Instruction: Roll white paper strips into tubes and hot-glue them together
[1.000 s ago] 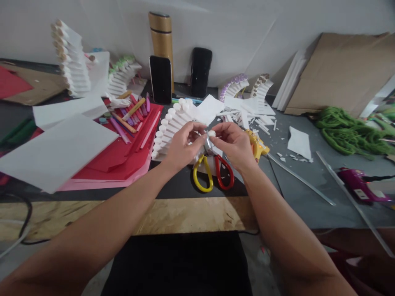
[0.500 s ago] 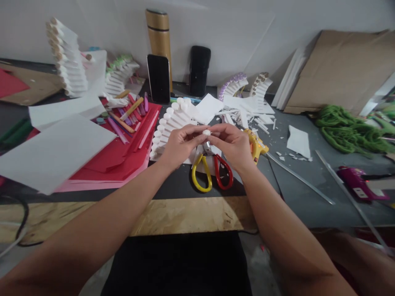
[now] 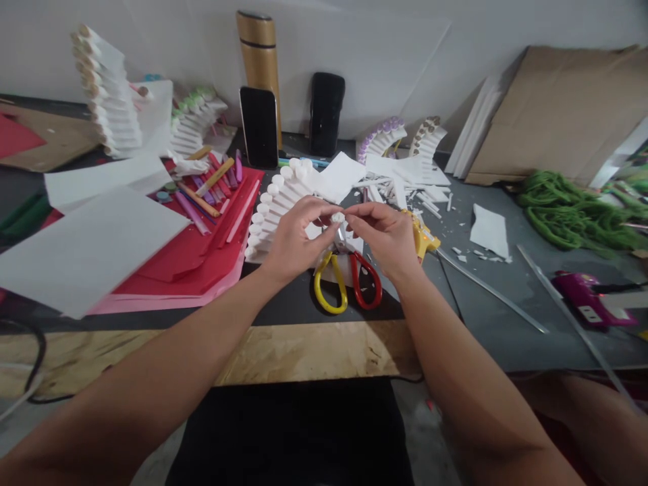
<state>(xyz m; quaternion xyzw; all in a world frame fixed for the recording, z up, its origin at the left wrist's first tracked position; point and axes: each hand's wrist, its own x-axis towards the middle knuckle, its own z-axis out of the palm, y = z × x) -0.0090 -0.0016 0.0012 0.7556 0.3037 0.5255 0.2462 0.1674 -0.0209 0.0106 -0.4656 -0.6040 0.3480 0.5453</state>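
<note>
My left hand (image 3: 294,237) and my right hand (image 3: 387,236) meet above the table, fingers pinched together on a small white roll (image 3: 337,218) held between them. Directly below them lie scissors (image 3: 348,278) with one yellow and one red handle. A white fan of paper rolls (image 3: 276,202) lies just left of my left hand. A yellow glue gun (image 3: 423,239) pokes out from behind my right hand.
Red and pink sheets (image 3: 202,250) with crayons and white sheets (image 3: 86,246) lie to the left. Two phones (image 3: 260,126), a gold flask (image 3: 260,50), other paper fans (image 3: 109,94), cardboard (image 3: 557,115), green yarn (image 3: 567,216), a purple glue gun (image 3: 587,297) and metal strips (image 3: 491,290) surround the spot.
The hands stayed together on the small white roll, shifting slightly and working it between the fingertips. The view drifted a little; nothing else on the table moved.
</note>
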